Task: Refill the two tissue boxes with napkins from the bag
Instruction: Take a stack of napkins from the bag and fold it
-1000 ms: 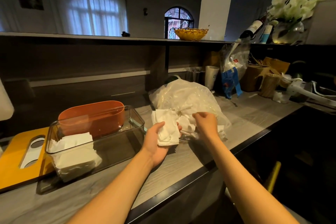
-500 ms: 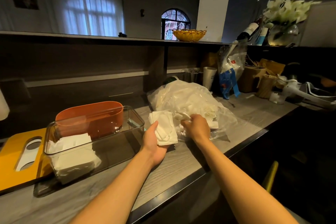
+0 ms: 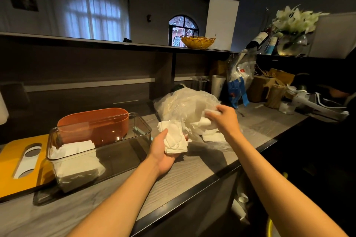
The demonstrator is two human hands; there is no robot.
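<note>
The gathering step is in hand: the left hand (image 3: 165, 152) cups a stack of napkins (image 3: 174, 137) above the bench (image 3: 192, 171); the right hand (image 3: 223, 119) pinches more at the bag (image 3: 183, 106); next, I judge, they go into the clear tissue box (image 3: 134, 132), just left.

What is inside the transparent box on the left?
The transparent box holds white napkins stacked at its left end; the right part looks bare. An orange box stands behind it, its inside hidden.

Bare counter (image 3: 194, 167) lies open beneath the left hand (image 3: 163, 152) fingers. Clear box (image 3: 100, 148) blocks leftward; plastic bag (image 3: 185, 106) stands directly beyond the fingertips.
</note>
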